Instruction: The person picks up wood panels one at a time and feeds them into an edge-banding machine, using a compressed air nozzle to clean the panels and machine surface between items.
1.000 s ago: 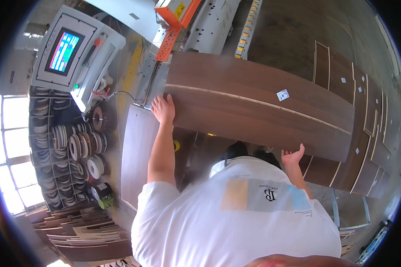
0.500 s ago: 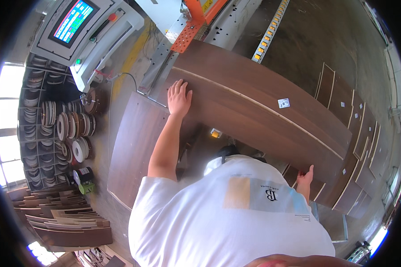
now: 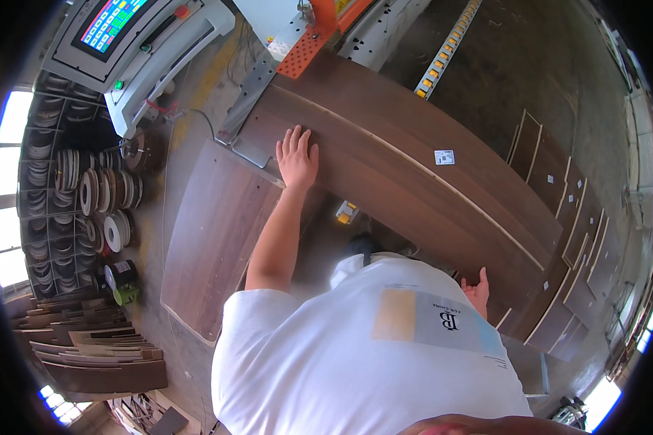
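Left hand (image 3: 297,161) flat on long, brown, wood-grained panel (image 3: 384,185).

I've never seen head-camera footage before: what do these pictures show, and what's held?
All come from one wide head-worn fisheye camera looking down, so straight edges bend. The wearer's bare left hand lies flat on a long brown wood-grain panel; the bare right hand is at its near edge, though whether it grips is unclear. Farther out, a white rectangular label sits on brown board. A grey control console with a lit screen stands upper left.
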### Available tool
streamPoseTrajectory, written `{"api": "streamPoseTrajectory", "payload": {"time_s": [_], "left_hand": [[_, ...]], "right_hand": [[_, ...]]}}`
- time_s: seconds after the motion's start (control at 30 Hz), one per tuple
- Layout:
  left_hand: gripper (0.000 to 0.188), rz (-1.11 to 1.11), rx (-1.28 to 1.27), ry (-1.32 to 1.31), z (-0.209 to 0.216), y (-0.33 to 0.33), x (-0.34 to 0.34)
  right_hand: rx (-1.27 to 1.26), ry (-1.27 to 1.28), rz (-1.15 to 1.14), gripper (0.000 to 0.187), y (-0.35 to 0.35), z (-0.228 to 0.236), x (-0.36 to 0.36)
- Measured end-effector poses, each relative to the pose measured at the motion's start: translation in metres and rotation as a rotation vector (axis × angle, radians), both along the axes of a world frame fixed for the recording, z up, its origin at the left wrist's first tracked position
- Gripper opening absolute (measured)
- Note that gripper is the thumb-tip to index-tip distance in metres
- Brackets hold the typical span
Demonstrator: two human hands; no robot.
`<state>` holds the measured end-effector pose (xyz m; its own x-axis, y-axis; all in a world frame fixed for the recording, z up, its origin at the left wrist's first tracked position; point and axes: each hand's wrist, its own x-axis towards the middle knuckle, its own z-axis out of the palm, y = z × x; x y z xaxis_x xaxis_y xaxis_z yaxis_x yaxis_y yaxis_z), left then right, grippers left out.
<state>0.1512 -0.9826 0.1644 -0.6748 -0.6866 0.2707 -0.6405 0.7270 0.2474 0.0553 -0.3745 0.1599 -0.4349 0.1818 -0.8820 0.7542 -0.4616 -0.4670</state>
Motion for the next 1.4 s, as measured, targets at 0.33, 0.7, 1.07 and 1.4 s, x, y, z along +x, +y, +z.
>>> {"api": "streamPoseTrajectory", "payload": {"time_s": [0.33,0.7,1.07,1.4], "left_hand": [[0.037,-0.013,-0.005,0.041,-0.004,-0.008,-0.017],[0.036,-0.034,0.006,0.089,-0.014,-0.029,-0.094],[0.029,-0.283,-0.172,0.233,-0.019,-0.057,-0.190],[0.029,-0.543,0.114,0.206,-0.038,0.045,-0.193]], "right_hand": [[0.118,-0.060,0.034,0.039,-0.011,0.003,-0.019],[0.141,0.020,0.011,0.040,-0.023,-0.017,-0.102],[-0.017,0.291,0.155,0.051,-0.039,-0.014,-0.162],[0.941,0.514,1.197,0.031,0.039,-0.039,0.070]]}}
